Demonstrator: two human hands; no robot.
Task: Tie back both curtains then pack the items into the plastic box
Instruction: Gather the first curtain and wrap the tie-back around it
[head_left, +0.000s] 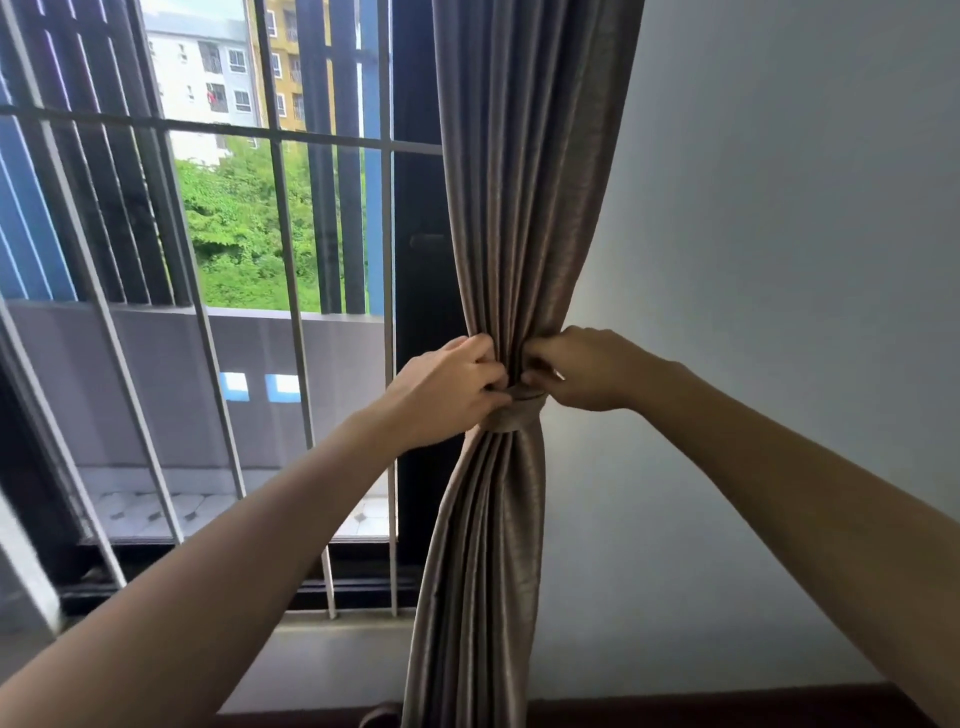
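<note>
Curtain, left hand, right hand, fingers pinching tieback, tips hidden in folds

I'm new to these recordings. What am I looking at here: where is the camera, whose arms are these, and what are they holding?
There is no machine here: a person works with bare hands. The single picture comes from a wide-angle camera worn on their head, looking forward and down, so you see roughly what they see. The left hand and right hand meet at a grey-brown pleated fabric curtain, which hangs gathered beside a pale wall. Both hands pinch a matching fabric tie-back band wrapped round the curtain's waist. To the left is a window with white metal bars. Only one curtain shows, and no plastic box is in view.
</note>
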